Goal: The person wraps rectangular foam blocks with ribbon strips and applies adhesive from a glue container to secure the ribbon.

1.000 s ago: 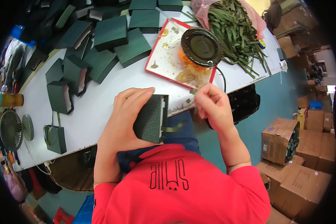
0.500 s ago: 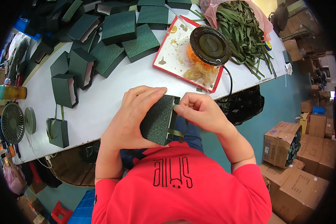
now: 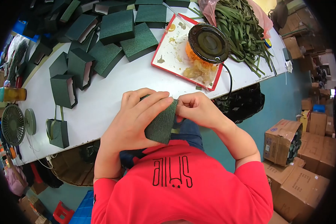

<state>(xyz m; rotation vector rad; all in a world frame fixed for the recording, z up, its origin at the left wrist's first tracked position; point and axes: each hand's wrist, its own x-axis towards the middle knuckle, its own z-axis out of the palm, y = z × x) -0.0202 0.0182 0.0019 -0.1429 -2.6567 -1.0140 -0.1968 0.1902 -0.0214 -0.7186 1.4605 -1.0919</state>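
Note:
My left hand (image 3: 134, 119) grips a dark green textured box (image 3: 161, 125) from its top and left side, holding it just off the near edge of the white table (image 3: 112, 89). My right hand (image 3: 196, 108) presses against the box's right edge, fingers pinched there; the ribbon it handled is hidden behind the box. A pile of green ribbon strips (image 3: 242, 30) lies at the far right of the table.
Several green boxes (image 3: 112, 33) crowd the table's far left. A red-edged tray (image 3: 175, 48) holds a black round glue pot (image 3: 208, 43) with orange residue. A small fan (image 3: 13, 125) stands at the left edge. Cardboard cartons (image 3: 302, 149) stack on the floor at right.
The box has tilted so its open side faces away from me. My right hand came from the ribbon's free end to the box's edge and now pinches against it.

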